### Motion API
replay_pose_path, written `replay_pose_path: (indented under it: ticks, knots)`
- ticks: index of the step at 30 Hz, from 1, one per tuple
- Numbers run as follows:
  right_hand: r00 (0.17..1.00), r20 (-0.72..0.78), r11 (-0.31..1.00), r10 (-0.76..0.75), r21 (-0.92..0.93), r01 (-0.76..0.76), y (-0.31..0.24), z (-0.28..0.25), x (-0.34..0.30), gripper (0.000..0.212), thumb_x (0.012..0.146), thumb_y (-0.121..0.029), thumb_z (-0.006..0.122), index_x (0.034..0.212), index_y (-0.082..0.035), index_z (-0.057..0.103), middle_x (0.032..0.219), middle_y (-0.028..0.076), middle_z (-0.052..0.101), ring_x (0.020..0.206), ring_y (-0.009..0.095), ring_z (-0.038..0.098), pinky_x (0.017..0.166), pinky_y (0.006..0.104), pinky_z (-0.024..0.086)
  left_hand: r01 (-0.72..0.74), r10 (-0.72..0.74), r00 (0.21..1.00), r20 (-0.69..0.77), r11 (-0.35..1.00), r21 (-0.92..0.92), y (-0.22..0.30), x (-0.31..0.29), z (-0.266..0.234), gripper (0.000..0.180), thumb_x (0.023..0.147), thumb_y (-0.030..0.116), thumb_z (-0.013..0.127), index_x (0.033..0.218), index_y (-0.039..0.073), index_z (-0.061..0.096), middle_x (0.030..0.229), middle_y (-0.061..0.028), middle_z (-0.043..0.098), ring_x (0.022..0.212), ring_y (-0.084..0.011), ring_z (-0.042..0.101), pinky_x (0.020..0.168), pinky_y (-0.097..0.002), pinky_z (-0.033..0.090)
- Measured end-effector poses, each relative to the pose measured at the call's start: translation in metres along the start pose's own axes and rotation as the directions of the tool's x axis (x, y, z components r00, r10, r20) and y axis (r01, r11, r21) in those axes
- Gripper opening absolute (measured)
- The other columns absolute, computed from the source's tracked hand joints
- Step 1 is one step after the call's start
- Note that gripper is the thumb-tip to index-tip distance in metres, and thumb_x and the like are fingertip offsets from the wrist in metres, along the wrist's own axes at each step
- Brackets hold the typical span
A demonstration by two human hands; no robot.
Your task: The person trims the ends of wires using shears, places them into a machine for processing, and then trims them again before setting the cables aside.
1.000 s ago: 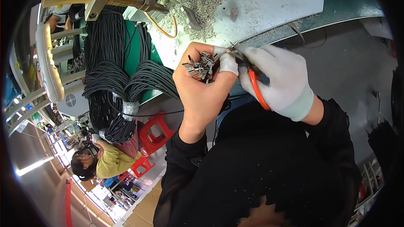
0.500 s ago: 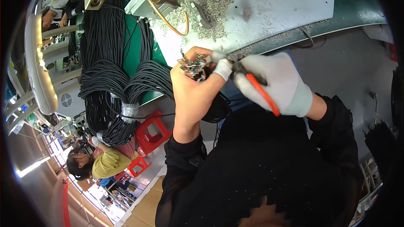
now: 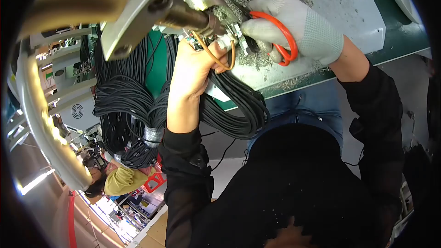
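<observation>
My left hand (image 3: 188, 71), bare but for white coverings on fingertips, is closed around the upper end of a black cable bundle (image 3: 239, 110). The cables loop down below it, past the table edge. Small metal connectors (image 3: 243, 45) with green parts stick out by its fingers. In a grey-white glove, my right hand (image 3: 298, 23) grips red-handled cutting pliers (image 3: 290, 36), their dark jaws pointing up and left. Its fingertips are beside the connectors; whether they touch cannot be made out. A machine head with a metal nozzle (image 3: 213, 24) and a copper-coloured wire loop (image 3: 233, 57) partly covers my left fingers.
Small metal bits lie thickly over the white board (image 3: 363, 32) on the green table (image 3: 399, 41). More black cable coils (image 3: 124, 94) hang at the left. Below them, a person in a yellow top (image 3: 124, 181) sits near a red stool (image 3: 155, 183). A lit lamp (image 3: 48, 119) curves along the left.
Both hands have moved up over the board, close to the machine nozzle. The pliers now sit higher with both red handles showing, and the looped cable bundle has come into sight below my left hand.
</observation>
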State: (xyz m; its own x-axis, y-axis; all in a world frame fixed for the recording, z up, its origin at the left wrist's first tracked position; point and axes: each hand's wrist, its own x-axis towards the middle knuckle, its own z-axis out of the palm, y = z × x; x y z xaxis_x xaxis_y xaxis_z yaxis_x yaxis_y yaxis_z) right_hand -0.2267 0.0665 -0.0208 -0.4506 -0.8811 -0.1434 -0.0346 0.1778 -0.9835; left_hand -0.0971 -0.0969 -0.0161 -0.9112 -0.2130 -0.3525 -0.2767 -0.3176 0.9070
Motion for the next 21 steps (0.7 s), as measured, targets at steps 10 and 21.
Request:
replay_pose_path:
  ticks: [10, 21]
  knots:
    - [0.639, 0.245, 0.448, -0.729, -0.535, 0.716, 0.032, -0.007, 0.018, 0.013, 0.077, -0.014, 0.062, 0.077, -0.001, 0.059, 0.058, 0.006, 0.051, 0.046, 0.015, 0.057, 0.041, 0.0232, 0.044, -0.199, 0.288, 0.95, -0.117, 0.852, 0.484, -0.001, -0.003, 0.003, 0.026, 0.073, 0.018, 0.073, 0.085, -0.001, 0.061, 0.068, -0.0021, 0.058, 0.061, -0.012, 0.055, 0.059, -0.0259, 0.047]
    - [0.666, 0.197, 0.563, -0.719, -0.396, 0.725, 0.03, -0.008, 0.016, 0.021, 0.084, -0.016, 0.06, 0.075, 0.002, 0.056, 0.056, 0.006, 0.051, 0.042, 0.013, 0.055, 0.038, 0.024, 0.043, -0.081, 0.306, 0.94, -0.152, 0.631, 0.771, -0.001, -0.012, 0.009, 0.032, 0.076, 0.03, 0.071, 0.084, 0.0, 0.063, 0.073, -0.0018, 0.061, 0.065, -0.0114, 0.055, 0.061, -0.0273, 0.046]
